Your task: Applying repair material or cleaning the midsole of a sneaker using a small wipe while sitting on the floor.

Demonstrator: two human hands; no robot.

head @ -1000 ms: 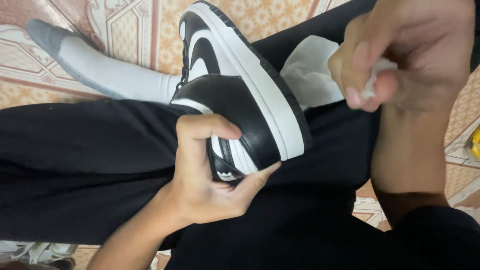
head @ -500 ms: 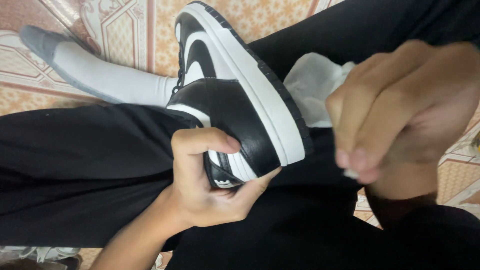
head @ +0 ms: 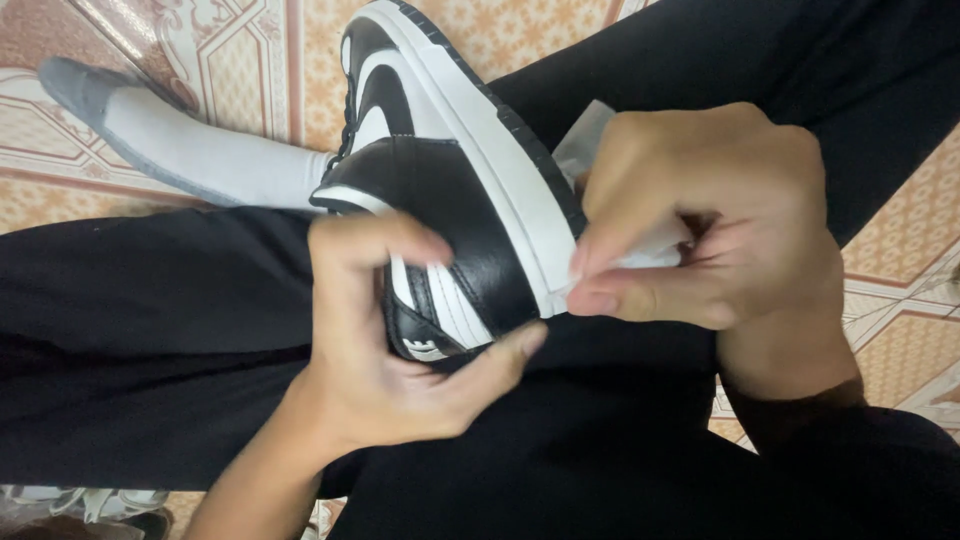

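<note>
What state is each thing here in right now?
Shoe: on its side across the lap, gripped at the heel.
Left hand: closed around the heel.
Right hand: pinching a white wipe against the sole edge.
Sock: worn, foot on the floor.

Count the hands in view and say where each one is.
2. The left hand grips the heel of the black-and-white sneaker; the right hand presses a white wipe against its sole edge. None seem hidden.
</note>
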